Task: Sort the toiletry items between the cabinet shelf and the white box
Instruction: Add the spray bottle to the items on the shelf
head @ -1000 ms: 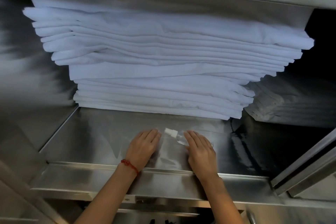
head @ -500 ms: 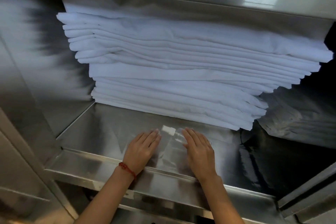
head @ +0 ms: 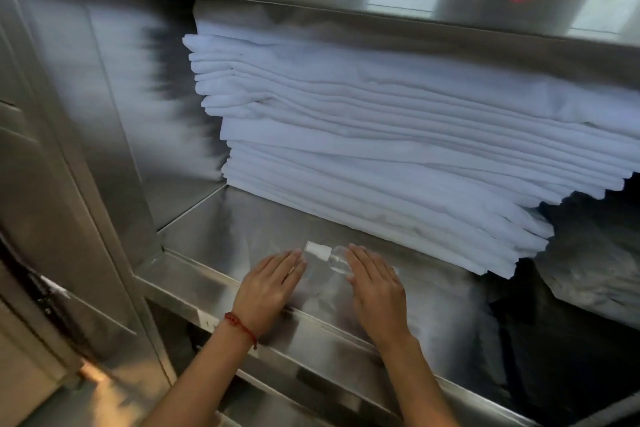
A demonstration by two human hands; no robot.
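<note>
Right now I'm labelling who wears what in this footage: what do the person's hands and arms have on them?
Both forearms are bare, no sleeves showing. The left hand has a thin red string bracelet at the wrist. The right hand shows no rings, watch or gloves.

Both bare forearms are reaching forward side by side, the left hand (head: 268, 282) and right hand (head: 377, 286) lying palm down, fingers straight and together, a thin red string bracelet (head: 241, 326) circling the left wrist.
</note>
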